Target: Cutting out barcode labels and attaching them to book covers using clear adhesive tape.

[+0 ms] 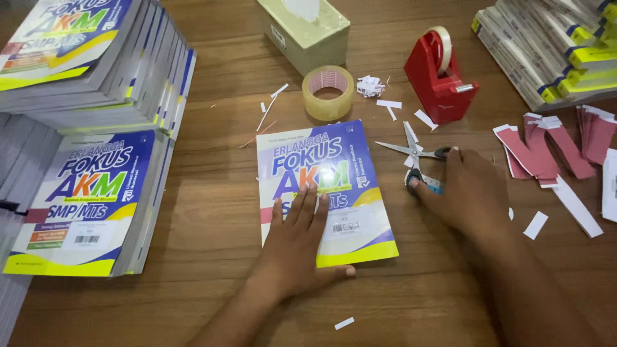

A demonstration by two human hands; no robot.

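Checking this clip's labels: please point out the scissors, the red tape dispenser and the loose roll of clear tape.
scissors (403, 148): head view, on the crossing of the open blades.
red tape dispenser (437, 80): head view, on its red body.
roll of clear tape (314, 106): head view, on the outer band.

Left hand (295, 241) and right hand (466, 193): both bare. Forearms uncovered; no sleeves, rings or watch visible.

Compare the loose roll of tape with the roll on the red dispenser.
The loose tape roll lies flat on the wooden table; the dispenser's roll stands on edge in the red dispenser. The loose roll looks yellowish and thicker, the mounted one paler and thinner. Both are clear tape.
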